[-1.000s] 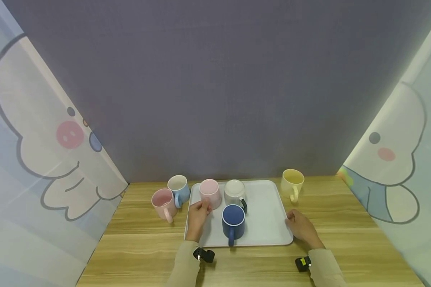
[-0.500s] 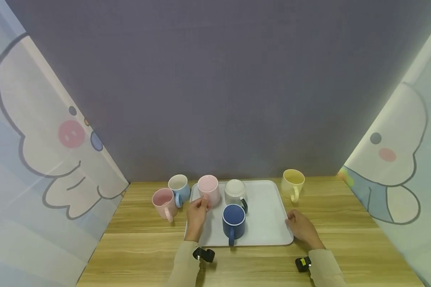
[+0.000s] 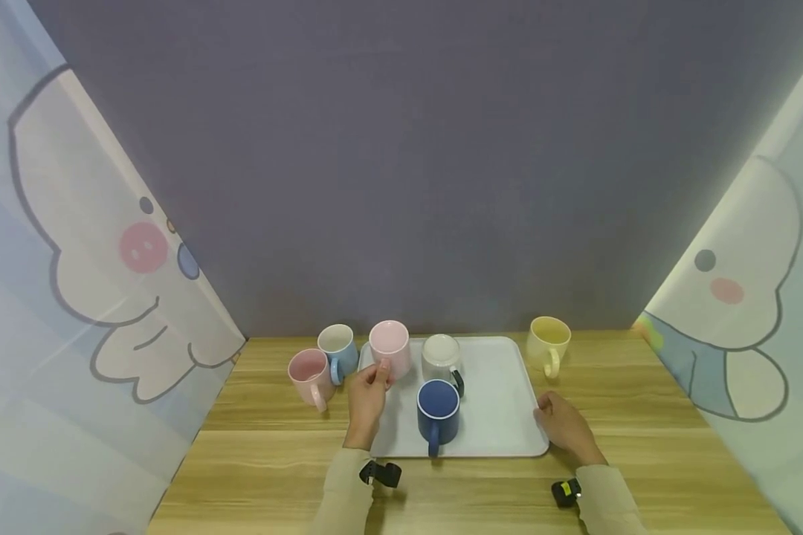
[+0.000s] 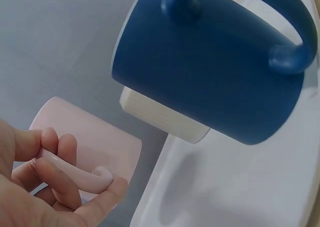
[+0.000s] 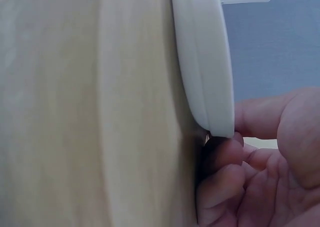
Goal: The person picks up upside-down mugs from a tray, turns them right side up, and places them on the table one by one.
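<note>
fingers of the left hand (image 3: 366, 399) grip a pink mug (image 3: 389, 345) by its handle (image 4: 77, 177), over the white tray's (image 3: 498, 416) far left corner; right hand (image 3: 566, 429) pinches the tray's right edge; wooden tabletop (image 3: 475, 498), grey backdrop (image 3: 401, 163).

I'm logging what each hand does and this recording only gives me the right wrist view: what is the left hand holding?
Observer: The left hand grips a pale pink mug by its handle.
Operator: Which mug is nearest the front edge of the tray?
Observer: A dark blue mug, its handle pointing toward the person.
Operator: And past the left end?
Observer: A light blue mug stands beside a second pink mug.
</note>
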`<state>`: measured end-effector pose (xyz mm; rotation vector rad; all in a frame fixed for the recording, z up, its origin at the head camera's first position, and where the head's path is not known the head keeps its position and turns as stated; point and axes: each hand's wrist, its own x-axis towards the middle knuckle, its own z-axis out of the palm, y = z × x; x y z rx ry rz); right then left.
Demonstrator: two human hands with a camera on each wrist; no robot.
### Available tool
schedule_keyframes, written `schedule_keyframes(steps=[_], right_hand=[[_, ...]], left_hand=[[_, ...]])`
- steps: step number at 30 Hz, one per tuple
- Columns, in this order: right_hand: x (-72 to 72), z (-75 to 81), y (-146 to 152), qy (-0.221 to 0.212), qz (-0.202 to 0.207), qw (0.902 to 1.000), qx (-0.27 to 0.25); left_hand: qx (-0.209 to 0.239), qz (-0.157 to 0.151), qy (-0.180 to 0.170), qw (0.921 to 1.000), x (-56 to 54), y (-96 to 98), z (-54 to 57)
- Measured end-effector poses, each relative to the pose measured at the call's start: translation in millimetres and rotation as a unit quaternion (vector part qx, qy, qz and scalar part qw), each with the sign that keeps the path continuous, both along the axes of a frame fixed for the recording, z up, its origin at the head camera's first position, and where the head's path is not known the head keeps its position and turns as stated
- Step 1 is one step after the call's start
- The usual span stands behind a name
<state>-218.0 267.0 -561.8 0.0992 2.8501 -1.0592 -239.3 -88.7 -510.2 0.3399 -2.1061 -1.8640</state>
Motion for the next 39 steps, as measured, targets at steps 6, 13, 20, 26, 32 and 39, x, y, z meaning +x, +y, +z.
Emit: schedule_keyframes(steps=[6, 13, 20, 26, 32, 39], right_hand=[[-0.2, 1.0, -2, 0.007, 0.0, 0.9999, -0.009], [-0.2, -3.0, -1, 0.006, -0.002, 1.0, -0.002], [0.1, -1.4, -1, 0.001, 0.0, 1.0, 0.001], [0.6, 0.7, -1, -0.001, 0.0, 1.0, 0.004], [0.8, 1.2, 0, 0.004, 0.0, 1.0, 0.007], [2.1, 2.9, -2, 0.002, -0.001, 1.0, 0.003]], left_hand=[[-0.014, -0.002, 0.01, 0.9999, -2.3, 0.7, 8.4], [-0.058, -0.007, 0.011, 0.9982, -1.1, 2.5, 17.8], [-0.052, -0.02, 0.015, 0.9983, 3.0, 4.2, 25.6], [-0.012, -0.035, 0.013, 0.9992, 6.7, 5.6, 30.9], [0.037, -0.06, 0.01, 0.9975, 6.6, 6.0, 31.5], [0.17, -0.143, 0.016, 0.9749, 9.0, 5.5, 31.6]])
